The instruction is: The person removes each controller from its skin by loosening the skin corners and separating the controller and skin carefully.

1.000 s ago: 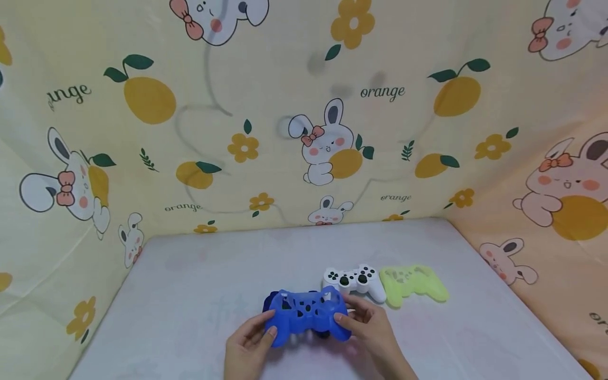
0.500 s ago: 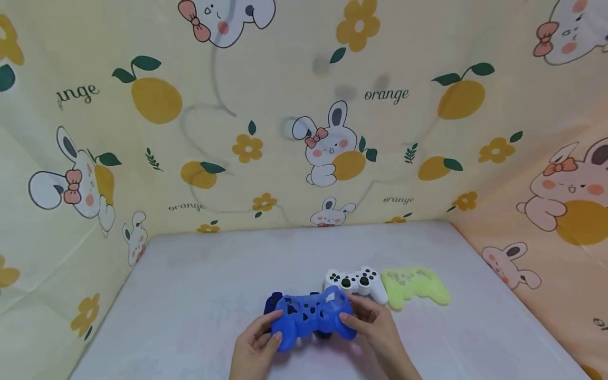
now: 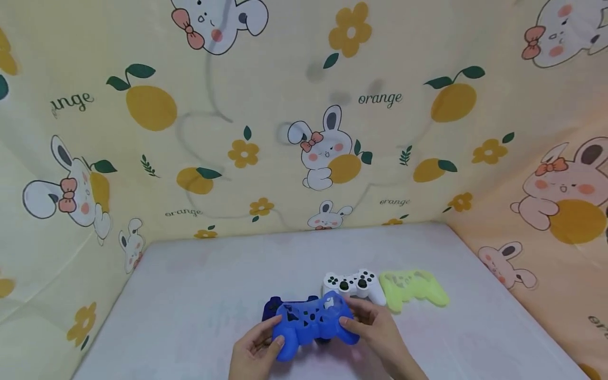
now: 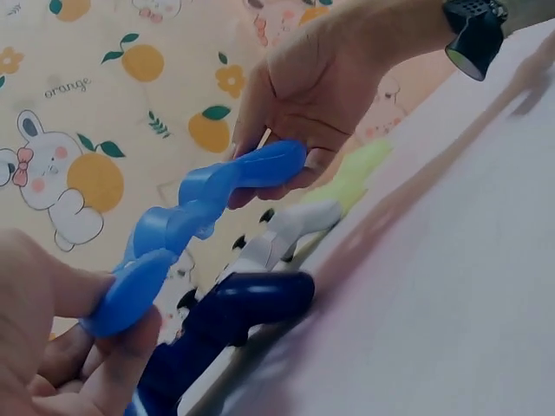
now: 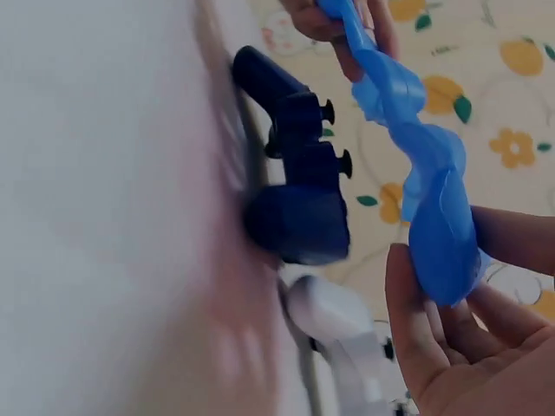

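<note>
A blue silicone controller cover (image 3: 311, 323) is held up by both hands, one at each end. My left hand (image 3: 255, 345) pinches its left grip between thumb and fingers. At the opposite end, my right hand (image 3: 375, 327) pinches the right grip. Below the cover, a dark blue game controller (image 5: 303, 165) lies on the table with its thumbsticks up; the wrist views show a gap between the two. From the head view the cover hides most of that controller. Behind the right end sits a white game controller (image 3: 353, 285), next to a yellow-green controller cover (image 3: 413, 289).
A pale cloth covers the table (image 3: 190, 295). Patterned fabric walls (image 3: 266, 121) with rabbits and oranges rise at the back and both sides. A dark strap-on device (image 4: 473, 35) is worn on the right wrist.
The blue cover has shifted slightly right and toward me and tilted, its left end lower, uncovering more of the dark controller. Both hands keep their hold. The head view has shifted slightly.
</note>
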Demonstrator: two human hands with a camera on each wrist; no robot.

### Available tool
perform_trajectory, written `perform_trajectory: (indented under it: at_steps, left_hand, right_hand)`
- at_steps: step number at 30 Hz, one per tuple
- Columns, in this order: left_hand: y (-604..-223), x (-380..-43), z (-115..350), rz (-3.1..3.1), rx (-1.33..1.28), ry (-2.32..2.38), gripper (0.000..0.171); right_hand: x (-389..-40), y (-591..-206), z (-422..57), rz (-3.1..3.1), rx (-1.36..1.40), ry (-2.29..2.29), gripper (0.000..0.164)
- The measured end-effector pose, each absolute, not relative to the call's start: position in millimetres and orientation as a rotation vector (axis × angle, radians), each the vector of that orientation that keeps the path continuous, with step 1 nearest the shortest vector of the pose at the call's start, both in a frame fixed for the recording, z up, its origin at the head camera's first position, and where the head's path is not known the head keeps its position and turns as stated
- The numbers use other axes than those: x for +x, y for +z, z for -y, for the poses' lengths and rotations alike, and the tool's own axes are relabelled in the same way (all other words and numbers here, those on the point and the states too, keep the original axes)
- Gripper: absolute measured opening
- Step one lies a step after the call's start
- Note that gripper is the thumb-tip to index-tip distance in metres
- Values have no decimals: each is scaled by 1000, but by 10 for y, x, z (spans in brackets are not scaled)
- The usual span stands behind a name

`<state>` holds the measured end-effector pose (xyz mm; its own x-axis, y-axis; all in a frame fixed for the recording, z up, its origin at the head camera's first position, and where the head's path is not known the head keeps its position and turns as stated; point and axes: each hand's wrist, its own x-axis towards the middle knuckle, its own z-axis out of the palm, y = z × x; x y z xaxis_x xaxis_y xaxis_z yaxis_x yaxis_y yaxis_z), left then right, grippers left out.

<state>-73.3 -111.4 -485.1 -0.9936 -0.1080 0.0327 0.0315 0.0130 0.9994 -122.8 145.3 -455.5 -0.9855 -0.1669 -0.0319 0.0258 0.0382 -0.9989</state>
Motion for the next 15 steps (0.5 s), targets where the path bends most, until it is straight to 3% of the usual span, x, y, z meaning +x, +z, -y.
perform_trajectory:
  at_steps: [4, 15]
  left_hand:
    - [-4844, -745, 1067, 2162, -38, -2132, 39]
    - [-4770, -822, 692, 2238, -164, -2254, 29]
  right_hand:
    - [-1255, -4453, -1637, -2107, -268, -2016, 53]
    - [-1226, -4393, -2336, -2147, -201, -1792, 58]
